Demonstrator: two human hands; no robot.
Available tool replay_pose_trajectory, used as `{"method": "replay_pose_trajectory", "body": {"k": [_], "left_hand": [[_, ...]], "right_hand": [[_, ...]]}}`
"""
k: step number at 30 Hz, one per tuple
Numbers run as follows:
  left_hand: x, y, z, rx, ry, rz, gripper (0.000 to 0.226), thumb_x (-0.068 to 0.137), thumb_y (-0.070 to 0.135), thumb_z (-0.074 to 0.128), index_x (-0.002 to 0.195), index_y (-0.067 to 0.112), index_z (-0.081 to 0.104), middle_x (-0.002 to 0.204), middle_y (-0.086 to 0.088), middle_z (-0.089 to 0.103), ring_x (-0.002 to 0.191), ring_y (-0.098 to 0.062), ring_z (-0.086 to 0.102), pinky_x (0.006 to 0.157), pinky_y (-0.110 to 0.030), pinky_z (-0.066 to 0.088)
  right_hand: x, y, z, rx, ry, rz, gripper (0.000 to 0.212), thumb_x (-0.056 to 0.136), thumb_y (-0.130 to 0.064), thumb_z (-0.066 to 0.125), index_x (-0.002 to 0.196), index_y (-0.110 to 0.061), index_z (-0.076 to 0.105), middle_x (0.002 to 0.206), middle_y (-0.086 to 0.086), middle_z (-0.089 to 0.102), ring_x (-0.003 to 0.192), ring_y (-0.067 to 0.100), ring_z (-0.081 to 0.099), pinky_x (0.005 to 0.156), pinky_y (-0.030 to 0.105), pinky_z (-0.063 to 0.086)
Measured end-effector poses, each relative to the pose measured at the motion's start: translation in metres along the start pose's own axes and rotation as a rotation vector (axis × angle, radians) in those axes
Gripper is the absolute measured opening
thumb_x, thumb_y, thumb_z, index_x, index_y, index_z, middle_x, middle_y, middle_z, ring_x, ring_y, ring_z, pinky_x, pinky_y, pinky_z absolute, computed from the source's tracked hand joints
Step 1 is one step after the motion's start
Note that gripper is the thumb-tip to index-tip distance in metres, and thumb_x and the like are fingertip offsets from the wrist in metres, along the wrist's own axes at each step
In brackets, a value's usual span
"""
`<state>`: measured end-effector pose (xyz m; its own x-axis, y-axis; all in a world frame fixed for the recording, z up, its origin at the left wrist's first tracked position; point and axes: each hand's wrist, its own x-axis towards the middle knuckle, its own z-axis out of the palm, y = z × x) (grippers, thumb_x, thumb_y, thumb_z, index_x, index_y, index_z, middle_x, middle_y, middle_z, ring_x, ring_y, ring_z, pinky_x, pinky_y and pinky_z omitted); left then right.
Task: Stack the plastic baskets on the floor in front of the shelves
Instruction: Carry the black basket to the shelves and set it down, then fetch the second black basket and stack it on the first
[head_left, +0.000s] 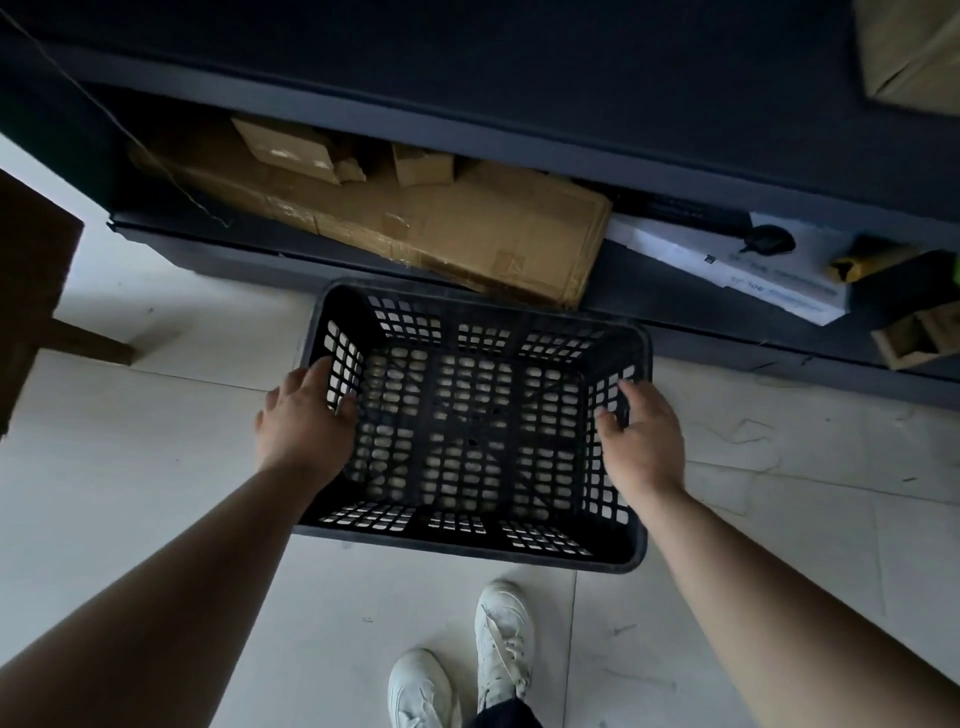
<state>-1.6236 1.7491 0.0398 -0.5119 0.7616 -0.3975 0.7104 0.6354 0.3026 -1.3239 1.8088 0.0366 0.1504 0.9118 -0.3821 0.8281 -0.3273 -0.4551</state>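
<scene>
On the pale tiled floor (171, 441), just in front of the dark shelves (467, 291), sits the black plastic basket (470, 543), its far rim close against the bottom shelf where flattened cardboard (415, 228) lies. I cannot tell whether it is one basket or several already nested; the lattice seems doubled in places. My left hand (306, 421) is over the left short wall, fingers spread and curled, tips touching the mesh inside. My right hand (641, 436) is at the right wall, fingers loosely parted, tips at the mesh; neither hand looks firmly clamped. I judge the basket light, since it is empty and mostly holes, and stiff at the rolled rim but likely springy in the thin lattice walls. The smooth plastic may slip, so I would take hold at the rim on both short sides, thumbs outside, rather than by the mesh. My white shoes (501, 639) stand just behind it.
</scene>
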Motion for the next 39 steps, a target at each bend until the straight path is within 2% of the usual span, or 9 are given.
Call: {"method": "replay_pose_trajectory", "body": {"k": [7, 12, 21, 28, 39], "left_hand": [[-0.079, 0.052, -0.123, -0.046, 0.048, 0.092, 0.053, 0.092, 0.032, 0.047, 0.144, 0.025, 0.038, 0.146, -0.004, 0.045, 0.13, -0.033, 0.041, 0.107, -0.048, 0.032], [-0.149, 0.073, -0.227, -0.036, 0.126, 0.163, 0.047, 0.094, 0.037, 0.044, 0.141, 0.029, 0.041, 0.146, 0.0, 0.047, 0.131, -0.029, 0.042, 0.109, -0.046, 0.03], [-0.296, 0.075, -0.355, -0.057, 0.296, 0.076, 0.047, 0.096, 0.041, 0.04, 0.142, 0.03, 0.041, 0.146, 0.004, 0.047, 0.136, -0.025, 0.04, 0.116, -0.043, 0.021], [-0.398, 0.067, -0.384, -0.102, 0.46, -0.14, 0.047, 0.096, 0.043, 0.038, 0.143, 0.033, 0.039, 0.147, 0.008, 0.045, 0.135, -0.019, 0.041, 0.116, -0.039, 0.023], [-0.581, 0.083, -0.337, -0.264, 0.728, -0.614, 0.045, 0.095, 0.035, 0.046, 0.139, 0.024, 0.048, 0.138, 0.001, 0.056, 0.122, -0.025, 0.053, 0.106, -0.038, 0.032]], "right_hand": [[-0.067, -0.104, -0.092, -0.08, 0.017, -0.327, 0.044, 0.095, -0.028, 0.053, 0.136, -0.015, 0.053, 0.148, 0.009, 0.045, 0.142, 0.026, 0.031, 0.118, 0.038, 0.019], [-0.137, -0.169, -0.165, -0.083, 0.084, -0.519, 0.039, 0.094, -0.029, 0.054, 0.13, -0.015, 0.058, 0.14, 0.006, 0.055, 0.137, 0.024, 0.039, 0.116, 0.044, 0.024], [-0.252, -0.255, -0.269, -0.112, 0.026, -0.805, 0.041, 0.095, -0.032, 0.052, 0.135, -0.02, 0.054, 0.146, 0.001, 0.049, 0.142, 0.021, 0.031, 0.119, 0.044, 0.015], [-0.302, -0.283, -0.317, -0.133, -0.044, -1.1, 0.041, 0.095, -0.033, 0.052, 0.134, -0.021, 0.054, 0.144, -0.001, 0.051, 0.141, 0.02, 0.033, 0.12, 0.046, 0.016], [-0.398, -0.25, -0.344, -0.185, -0.321, -1.562, 0.04, 0.093, -0.031, 0.054, 0.133, -0.022, 0.056, 0.14, -0.003, 0.054, 0.139, 0.019, 0.035, 0.119, 0.044, 0.01]]}}
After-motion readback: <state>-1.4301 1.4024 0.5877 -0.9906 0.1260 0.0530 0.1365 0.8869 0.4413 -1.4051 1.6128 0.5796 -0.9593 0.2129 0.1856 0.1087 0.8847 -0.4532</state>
